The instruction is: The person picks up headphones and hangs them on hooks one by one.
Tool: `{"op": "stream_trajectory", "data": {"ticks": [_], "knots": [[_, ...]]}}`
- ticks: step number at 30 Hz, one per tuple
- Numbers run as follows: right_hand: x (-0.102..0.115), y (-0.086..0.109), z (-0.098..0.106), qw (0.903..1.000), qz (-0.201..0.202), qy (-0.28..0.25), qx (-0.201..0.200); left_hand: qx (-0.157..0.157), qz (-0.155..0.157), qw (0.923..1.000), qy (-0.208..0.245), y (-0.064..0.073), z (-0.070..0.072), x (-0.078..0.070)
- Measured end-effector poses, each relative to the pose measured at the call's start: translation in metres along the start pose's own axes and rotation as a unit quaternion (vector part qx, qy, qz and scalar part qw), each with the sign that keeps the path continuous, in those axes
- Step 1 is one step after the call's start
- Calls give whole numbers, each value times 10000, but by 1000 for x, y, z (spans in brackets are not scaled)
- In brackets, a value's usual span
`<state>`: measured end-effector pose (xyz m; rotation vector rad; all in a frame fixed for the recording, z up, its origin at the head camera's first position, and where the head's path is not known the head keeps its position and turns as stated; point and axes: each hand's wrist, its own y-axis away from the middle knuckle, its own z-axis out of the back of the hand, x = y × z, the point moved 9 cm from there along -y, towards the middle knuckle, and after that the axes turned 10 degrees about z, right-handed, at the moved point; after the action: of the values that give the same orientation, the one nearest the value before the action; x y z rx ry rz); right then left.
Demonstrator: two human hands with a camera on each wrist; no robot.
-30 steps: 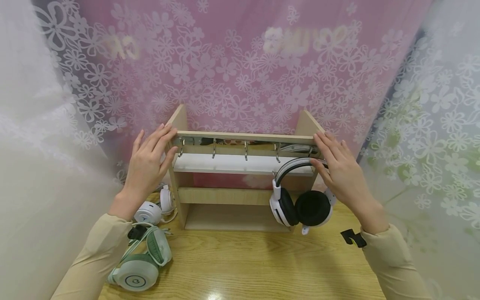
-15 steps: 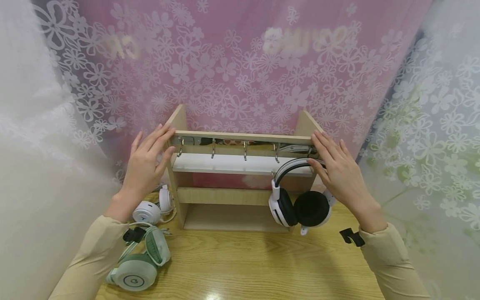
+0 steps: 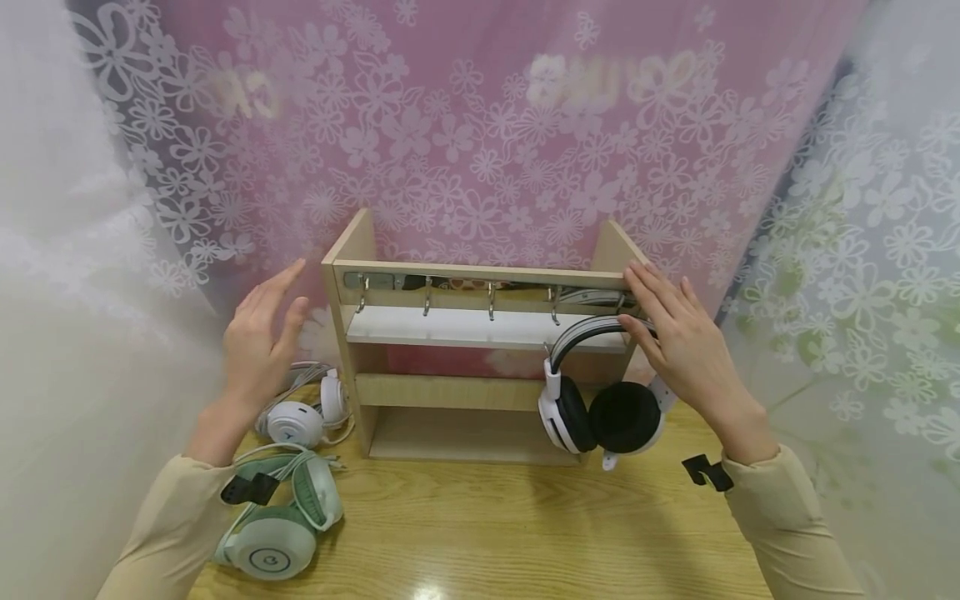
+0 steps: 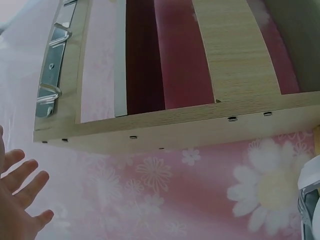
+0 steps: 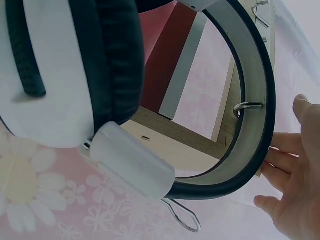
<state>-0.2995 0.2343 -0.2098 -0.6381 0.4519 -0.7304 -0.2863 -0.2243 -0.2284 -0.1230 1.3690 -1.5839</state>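
A light wooden shelf rack [image 3: 450, 392] stands on the table, with a row of metal hooks [image 3: 492, 302] along its top front board. White-and-black headphones [image 3: 624, 417] hang by their headband at the right end; in the right wrist view a hook [image 5: 248, 106] passes under the headband [image 5: 260, 75]. My right hand [image 3: 678, 342] rests its straight fingers on the rack's top right corner, beside the headband. My left hand [image 3: 258, 346] is held in the air left of the rack, apart from it, fingers extended. In the left wrist view its fingers [image 4: 30, 187] are spread below the rack's corner.
White headphones [image 3: 296, 425] with a cable lie left of the rack. Green-and-white headphones [image 3: 270, 546] lie in front of them, near my left sleeve [image 3: 168, 525]. A pink floral curtain [image 3: 480, 125] hangs close behind; pale curtains [image 3: 885, 292] flank both sides.
My left hand has come off the rack's top left corner and moved left. My right hand stays at the right corner, and the hanging headphones keep their place.
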Motion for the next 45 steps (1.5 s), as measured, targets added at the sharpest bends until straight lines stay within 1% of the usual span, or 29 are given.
{"op": "stream_trajectory", "data": {"ticks": [2,5,9,11,16,21,29,34,38,42,45], "knots": [[0,0,0,10000,14,-2,3,-43,164,9997,160,3,5,7],[0,0,0,10000,19,-16,1,-24,417,9987,282,9,10,18],[0,0,0,10000,-3,-62,-12,-7,752,9959,506,19,15,32],[-1,0,0,10000,-8,-81,-28,8,999,9931,619,24,18,40],[-2,1,2,9999,-2,-131,-74,4,1662,9828,803,41,22,61],[-3,2,1,9999,-30,-145,-67,-113,2082,9737,915,60,25,83],[-2,3,0,9998,-31,-173,-48,-268,2668,9598,834,90,32,116],[-3,2,-1,9998,-30,-178,-68,-325,2957,9518,749,105,38,134],[-2,1,-1,9998,-26,-194,-52,-368,3091,9484,604,117,43,146],[-2,1,0,9997,-22,-226,-77,-293,3181,9467,423,128,44,158],[-2,1,0,9997,-25,-238,-82,-166,3418,9394,215,139,45,168]]}}
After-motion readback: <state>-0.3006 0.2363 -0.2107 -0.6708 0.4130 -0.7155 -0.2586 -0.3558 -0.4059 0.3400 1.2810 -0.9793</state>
